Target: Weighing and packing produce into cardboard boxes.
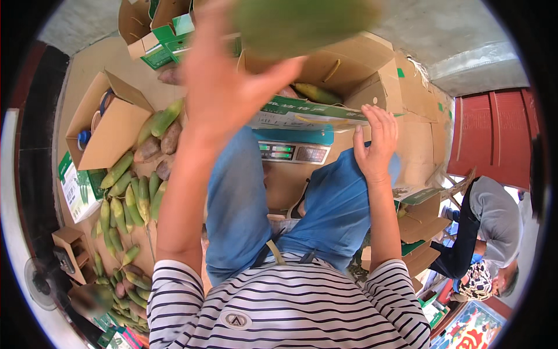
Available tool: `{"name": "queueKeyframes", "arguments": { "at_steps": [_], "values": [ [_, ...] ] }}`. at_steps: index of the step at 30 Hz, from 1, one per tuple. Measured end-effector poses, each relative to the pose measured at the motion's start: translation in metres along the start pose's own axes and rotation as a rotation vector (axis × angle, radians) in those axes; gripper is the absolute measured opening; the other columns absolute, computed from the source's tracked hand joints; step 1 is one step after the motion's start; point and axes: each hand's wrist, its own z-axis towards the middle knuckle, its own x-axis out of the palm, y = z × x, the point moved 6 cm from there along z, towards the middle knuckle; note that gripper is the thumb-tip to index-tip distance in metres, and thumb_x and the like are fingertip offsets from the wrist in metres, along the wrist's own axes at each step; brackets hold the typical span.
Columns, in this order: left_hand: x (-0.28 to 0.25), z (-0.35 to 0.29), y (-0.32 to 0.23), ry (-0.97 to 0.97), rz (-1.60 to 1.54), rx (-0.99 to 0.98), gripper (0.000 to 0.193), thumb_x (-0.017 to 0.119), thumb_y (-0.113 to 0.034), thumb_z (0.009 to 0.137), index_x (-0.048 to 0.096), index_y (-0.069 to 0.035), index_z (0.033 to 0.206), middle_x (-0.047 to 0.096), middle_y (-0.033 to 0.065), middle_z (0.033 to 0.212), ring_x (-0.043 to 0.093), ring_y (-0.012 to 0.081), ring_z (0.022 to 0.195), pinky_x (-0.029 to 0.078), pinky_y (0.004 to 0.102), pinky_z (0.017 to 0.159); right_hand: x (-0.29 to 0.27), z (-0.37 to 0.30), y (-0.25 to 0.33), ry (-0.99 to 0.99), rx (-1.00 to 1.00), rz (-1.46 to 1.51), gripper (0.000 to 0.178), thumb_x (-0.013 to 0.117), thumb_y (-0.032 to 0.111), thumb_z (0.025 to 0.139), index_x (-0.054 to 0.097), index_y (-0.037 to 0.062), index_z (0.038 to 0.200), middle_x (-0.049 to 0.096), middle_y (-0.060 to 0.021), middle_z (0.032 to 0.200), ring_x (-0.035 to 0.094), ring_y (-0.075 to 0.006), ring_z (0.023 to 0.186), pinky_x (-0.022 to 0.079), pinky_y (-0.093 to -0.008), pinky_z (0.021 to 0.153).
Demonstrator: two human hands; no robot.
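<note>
My left hand (224,99) is raised high and smeared by motion, its thumb stretched under a large blurred green radish (305,23) that it appears to grip close to the camera. Over the front edge of an open cardboard box (317,113), near its right corner, my right hand (378,139) closes with the thumb on the outer side. Inside the box lie a green radish (318,93) and part of a reddish root, the rest hidden by the front panel. Beneath the box is a blue scale (293,145) with lit green digits.
Many green radishes (119,215) and several brown-red tubers (160,145) lie on the floor at left. An open carton (113,125) stands beside them. More cartons (165,29) are at the back left and another carton (421,218) at right. A person (491,227) bends over at far right.
</note>
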Motion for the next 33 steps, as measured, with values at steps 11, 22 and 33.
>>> {"name": "queueKeyframes", "arguments": {
  "at_steps": [11, 22, 33],
  "values": [
    [-0.097, -0.155, 0.162, 0.229, 0.312, -0.614, 0.036, 0.070, -0.018, 0.084, 0.059, 0.000, 0.113, 0.064, 0.0178, 0.093, 0.064, 0.0262, 0.090, 0.049, 0.0354, 0.078, 0.007, 0.001, -0.005, 0.015, -0.021, -0.010, 0.033, 0.065, 0.005, 0.082, 0.063, 0.0059, 0.115, 0.066, -0.0108, 0.109, 0.060, -0.0285, 0.101, 0.043, -0.0393, 0.091],
    [-0.195, -0.651, 0.145, 0.487, 0.727, -1.503, 0.091, 0.084, -0.041, 0.060, 0.041, 0.000, 0.128, 0.054, 0.0233, 0.121, 0.056, 0.0402, 0.109, 0.048, 0.0461, 0.089, 0.024, 0.006, 0.007, 0.045, -0.046, -0.090, 0.026, 0.065, 0.015, 0.088, 0.065, 0.0039, 0.111, 0.067, -0.0103, 0.105, 0.060, -0.0268, 0.098, 0.043, -0.0359, 0.086],
    [-0.179, -0.603, 0.184, -0.146, 0.152, -1.574, 0.074, 0.087, -0.027, 0.066, 0.050, 0.008, 0.119, 0.060, 0.0165, 0.113, 0.060, 0.0254, 0.101, 0.050, 0.0379, 0.087, 0.025, 0.009, 0.009, 0.126, -0.010, -0.090, 0.032, 0.066, 0.005, 0.076, 0.063, 0.0056, 0.108, 0.064, -0.0134, 0.103, 0.057, -0.0318, 0.099, 0.041, -0.0413, 0.090]
  ]
}}
